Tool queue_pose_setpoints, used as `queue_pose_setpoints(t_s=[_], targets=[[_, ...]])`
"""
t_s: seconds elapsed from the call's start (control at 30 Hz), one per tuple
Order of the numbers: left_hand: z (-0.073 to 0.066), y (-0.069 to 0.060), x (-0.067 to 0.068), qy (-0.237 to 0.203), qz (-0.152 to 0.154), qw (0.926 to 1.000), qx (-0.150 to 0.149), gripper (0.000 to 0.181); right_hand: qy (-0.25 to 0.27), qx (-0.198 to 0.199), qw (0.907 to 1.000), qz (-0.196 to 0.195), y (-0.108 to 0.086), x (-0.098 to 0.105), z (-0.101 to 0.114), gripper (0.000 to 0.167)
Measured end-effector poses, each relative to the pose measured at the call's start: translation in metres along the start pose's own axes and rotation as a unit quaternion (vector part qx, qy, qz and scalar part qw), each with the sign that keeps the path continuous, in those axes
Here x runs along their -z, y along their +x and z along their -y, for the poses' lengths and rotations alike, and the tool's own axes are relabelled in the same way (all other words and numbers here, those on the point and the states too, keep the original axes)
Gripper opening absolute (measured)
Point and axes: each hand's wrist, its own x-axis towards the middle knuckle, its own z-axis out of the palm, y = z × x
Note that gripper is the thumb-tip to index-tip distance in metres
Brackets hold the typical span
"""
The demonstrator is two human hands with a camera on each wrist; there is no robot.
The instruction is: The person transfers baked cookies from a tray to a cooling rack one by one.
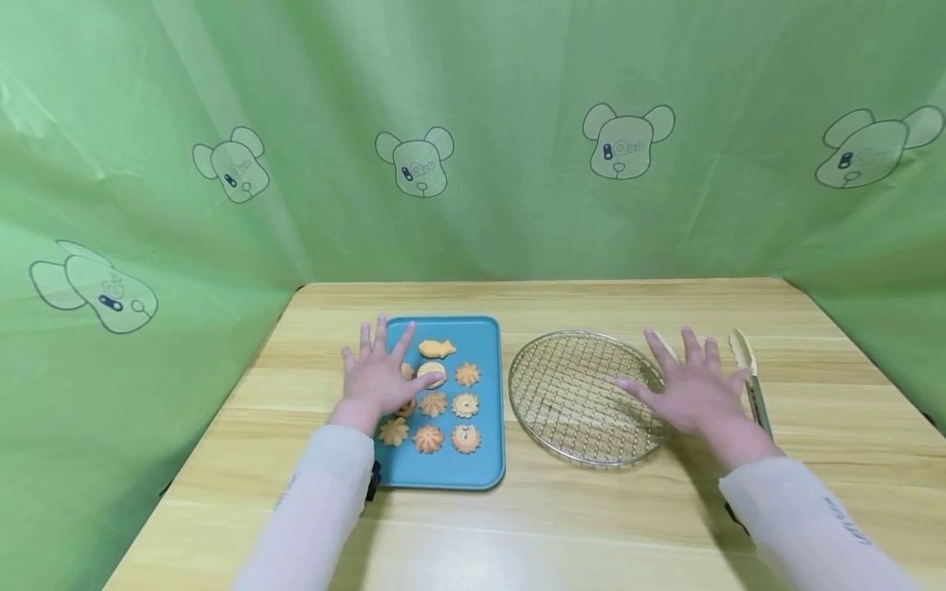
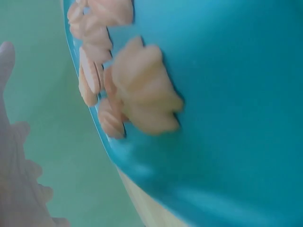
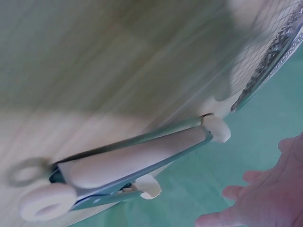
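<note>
My left hand (image 1: 373,382) is spread with straight fingers above the left side of a blue tray (image 1: 443,476). Beneath and beside it lie several cookies, among them a fish-shaped one (image 1: 438,349) and a ridged flower-shaped one (image 2: 144,90). Part of the tray's left edge is hidden by the hand. To the right, my right hand (image 1: 695,394) is also spread, holding nothing, between a round wire rack (image 1: 584,394) and a pair of tongs (image 1: 755,394). The hand and forearm cover part of the tongs, which show whole in the right wrist view, pale tips and dark green handles (image 3: 137,161).
The wood-grain table (image 1: 547,525) carries all these things. Green curtains (image 1: 517,230) with printed bear heads stand behind it and at both sides. A narrow strip of table separates tray from rack.
</note>
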Motion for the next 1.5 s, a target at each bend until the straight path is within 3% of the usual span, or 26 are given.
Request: queue_pose_setpoints(t_s=[0.73, 1.17, 1.5], targets=[[0.05, -0.009, 0.001, -0.018, 0.004, 0.9997, 0.015, 0.092, 0.01, -0.025, 0.9996, -0.008, -0.009, 0.006, -0.036, 0.093], [0.077, -0.015, 0.0, -0.008, 0.012, 0.9999, -0.008, 0.09, 0.027, -0.037, 0.9989, -0.015, -0.021, 0.003, -0.059, 0.097], [0.085, -0.017, 0.002, -0.01, 0.031, 0.999, -0.03, 0.085, 0.026, -0.053, 0.9982, 0.008, -0.031, 0.005, -0.073, 0.103]])
